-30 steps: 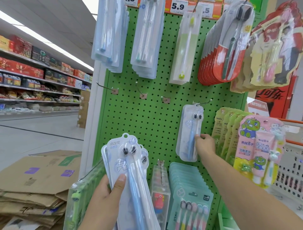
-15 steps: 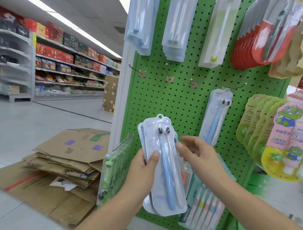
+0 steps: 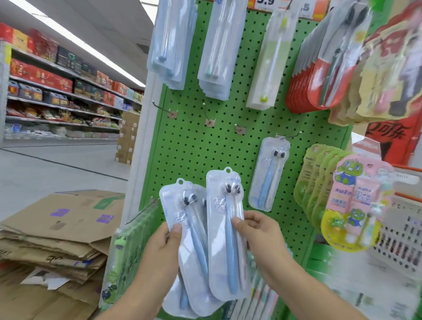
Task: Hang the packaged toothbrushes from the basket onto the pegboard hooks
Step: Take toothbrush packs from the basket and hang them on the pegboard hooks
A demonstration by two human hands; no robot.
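Since a moment ago, my right hand point(image 3: 258, 230) has pulled one toothbrush pack point(image 3: 225, 239) off the stack point(image 3: 182, 251) my left hand point(image 3: 164, 242) grips; both held before green pegboard point(image 3: 201, 148), one pack hung point(image 3: 268, 173) on its hook point(image 3: 288, 136).

Pegboard point(image 3: 194, 148) (green), toothbrush pack point(image 3: 267, 173) hooked

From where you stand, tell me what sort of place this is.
Most likely a supermarket aisle. A green pegboard carries packaged toothbrushes on hooks, with price tags along its top edge. Long shelves stocked with boxed goods run down the left, and flattened cardboard boxes are stacked on the floor.
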